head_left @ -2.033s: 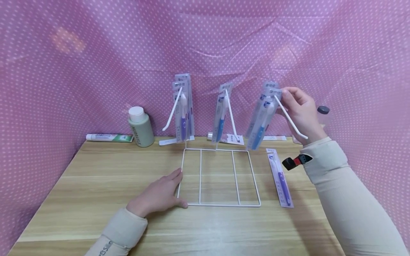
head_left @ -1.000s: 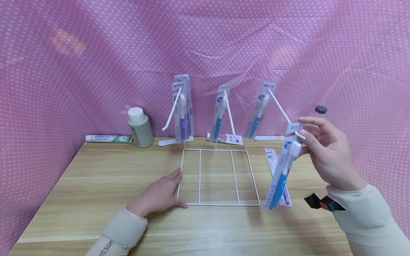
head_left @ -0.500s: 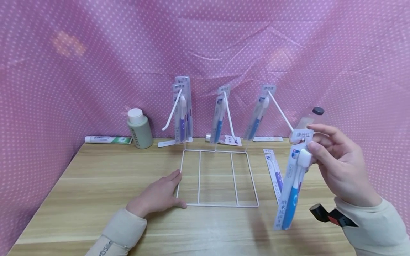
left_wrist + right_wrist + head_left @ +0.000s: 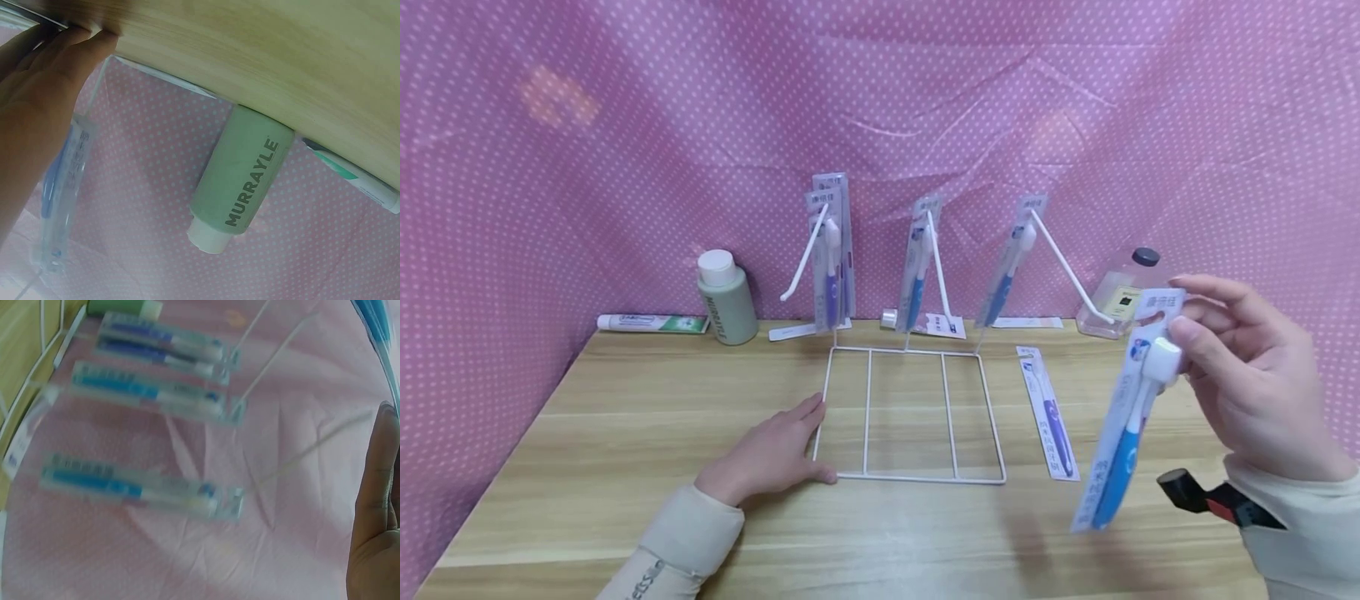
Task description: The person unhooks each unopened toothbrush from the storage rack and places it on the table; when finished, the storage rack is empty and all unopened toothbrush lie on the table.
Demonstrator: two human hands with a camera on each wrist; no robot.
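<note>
My right hand pinches the top of a packaged blue toothbrush, which hangs tilted above the table's right side. My left hand rests at the left side of a white wire rack, fingers extended against the side wire and thumb at the front corner. Packaged purple toothbrushes hang on the rack's left hook. One blue pack is on the middle hook, another blue pack on the right hook. Right of the rack, a packaged purple toothbrush lies on the table.
A green bottle with a white cap stands at the back left, beside a toothpaste tube. Behind the rack lies another tube. A clear bottle with a black cap stands back right. Pink dotted cloth surrounds the table.
My right hand has drawn the front blue toothbrush pack along the right hook and off its end, then moved right with it. One pack stays on that hook. The left hand has stayed put.
</note>
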